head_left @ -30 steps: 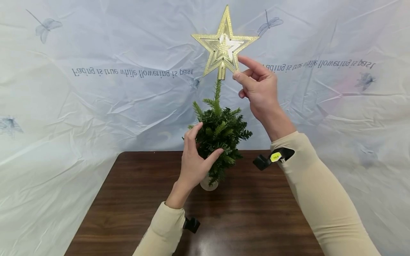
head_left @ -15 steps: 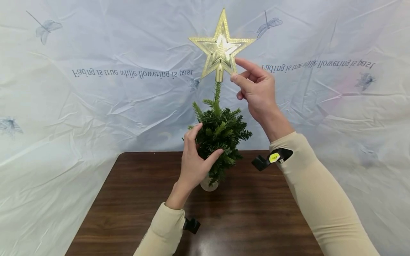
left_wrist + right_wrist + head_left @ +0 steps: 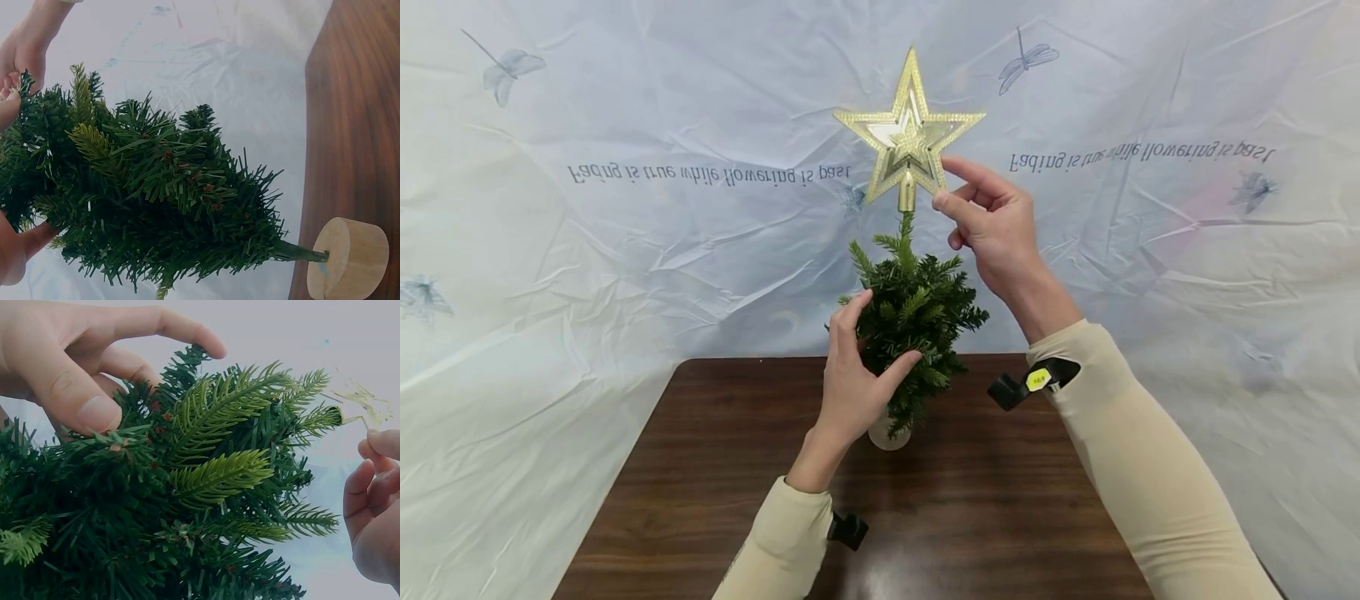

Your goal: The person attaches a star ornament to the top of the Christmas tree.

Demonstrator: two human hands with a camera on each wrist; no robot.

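Note:
A gold star topper stands upright above the small artificial Christmas tree. My right hand pinches the star's lower right point between thumb and fingers. The star's hollow stem sits over the tip of the tree's top sprig; the right wrist view shows the tip inside the stem's mouth. With fingers and thumb curved round the upper branches, my left hand holds the tree from its left side. In the left wrist view, the trunk rises from a round wooden base.
The tree stands on a dark brown wooden table near its back edge. Behind hangs a wrinkled pale cloth with upside-down lettering and dragonfly prints. Black wrist cameras are strapped over both beige sleeves.
My right hand has come down and slightly left with the star, so its stem now covers more of the top sprig. The left hand and tree have hardly moved.

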